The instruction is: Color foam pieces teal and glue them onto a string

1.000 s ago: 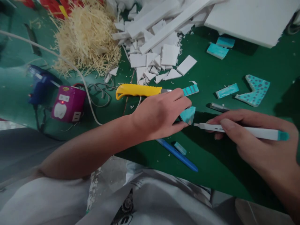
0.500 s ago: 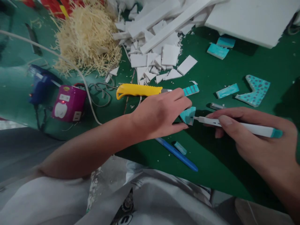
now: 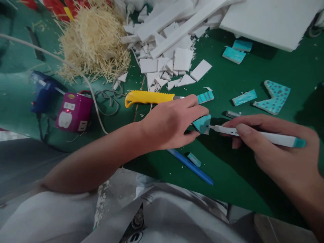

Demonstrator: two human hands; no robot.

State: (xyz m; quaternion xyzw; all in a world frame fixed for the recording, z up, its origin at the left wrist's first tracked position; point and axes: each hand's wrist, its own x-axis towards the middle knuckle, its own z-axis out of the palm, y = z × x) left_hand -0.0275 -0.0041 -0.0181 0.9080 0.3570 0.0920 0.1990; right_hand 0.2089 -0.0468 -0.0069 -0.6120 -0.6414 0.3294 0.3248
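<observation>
Between the fingers of my left hand (image 3: 174,123) is a small turquoise foam piece (image 3: 203,124), partly hidden by the fingers. My right hand (image 3: 273,141) grips a white marker with a turquoise end (image 3: 275,139). The marker's tip meets the right edge of the foam piece. Just beyond my left fingers lies a striped turquoise piece (image 3: 205,97). A yellow utility knife (image 3: 150,97) rests behind my left wrist. A clear marker cap (image 3: 232,114) lies by my right fingertips. Nearer my body are a blue pen (image 3: 193,167) and a small turquoise cap (image 3: 194,159).
White foam scraps (image 3: 183,60) are heaped at the back beside a pile of straw-like shreds (image 3: 95,44). A spotted turquoise piece (image 3: 275,98) and a plain strip (image 3: 244,98) lie at right. At left are a magenta power adapter (image 3: 73,111), a blue glue gun (image 3: 44,91) and loose cords.
My left thumb and fingers have shifted slightly on the foam piece, showing a dark edge near them. The marker stays at its right edge. Everything else looks the same.
</observation>
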